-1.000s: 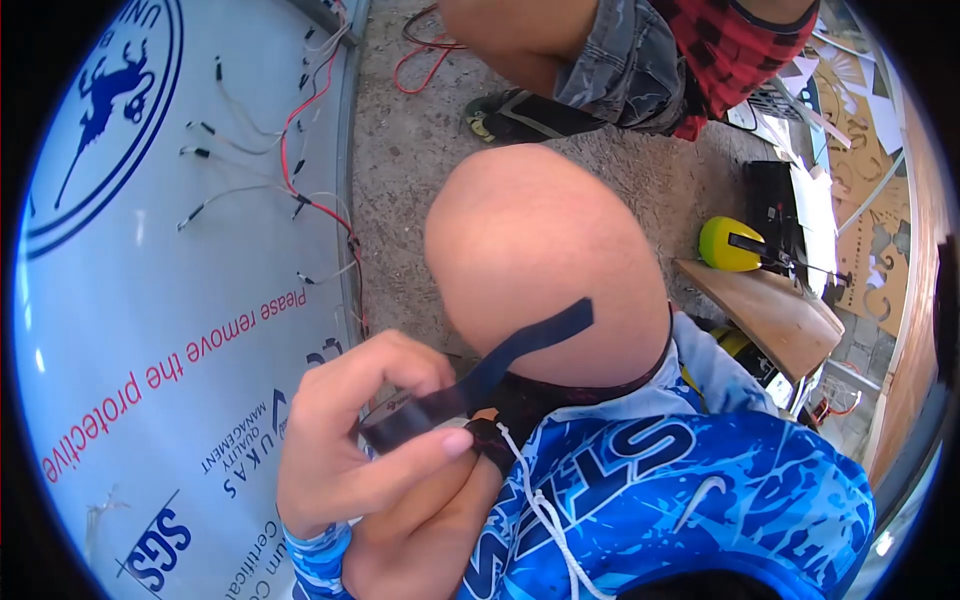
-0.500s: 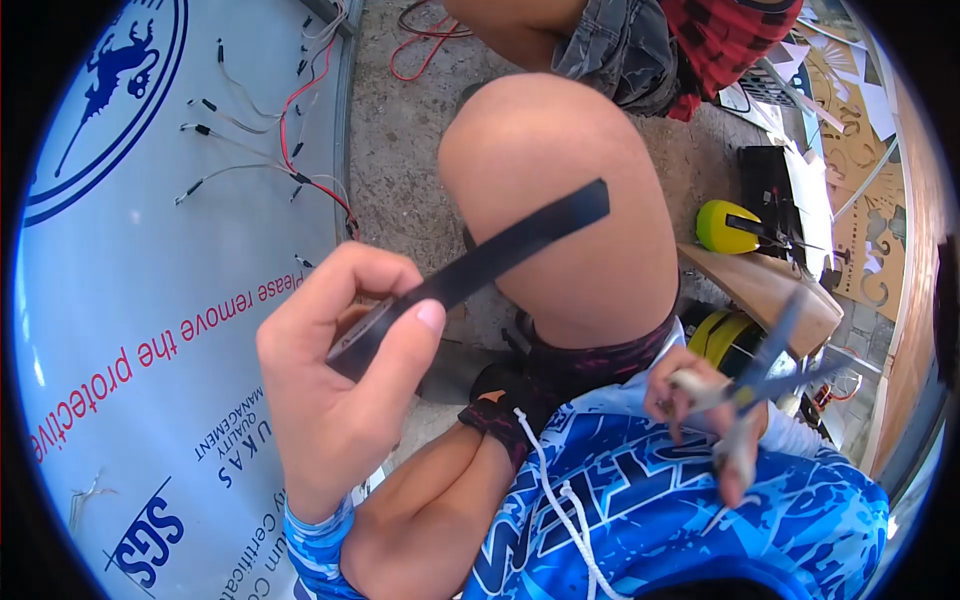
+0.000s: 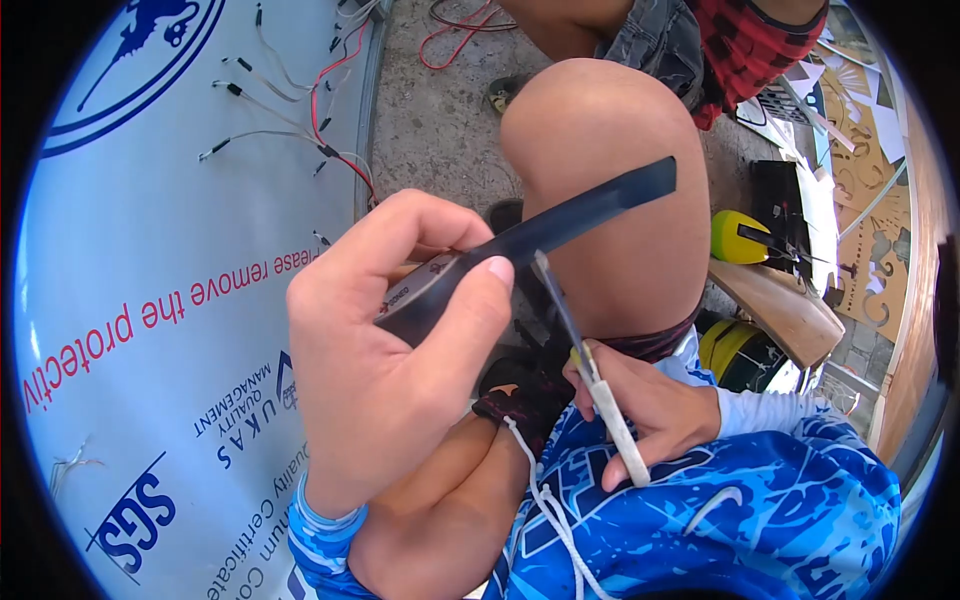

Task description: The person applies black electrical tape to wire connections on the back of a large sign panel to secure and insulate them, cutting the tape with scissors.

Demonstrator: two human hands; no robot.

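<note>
Centrally, the left hand pinches black tape, its free strip slanting toward the upper right; right of lower centre, the right hand grips scissors, tip near the strip.

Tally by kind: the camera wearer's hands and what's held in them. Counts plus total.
Hands: 2 (left hand, right hand)
Black tape, in the left: 1
Scissors, in the right: 1
Total: 4
</note>
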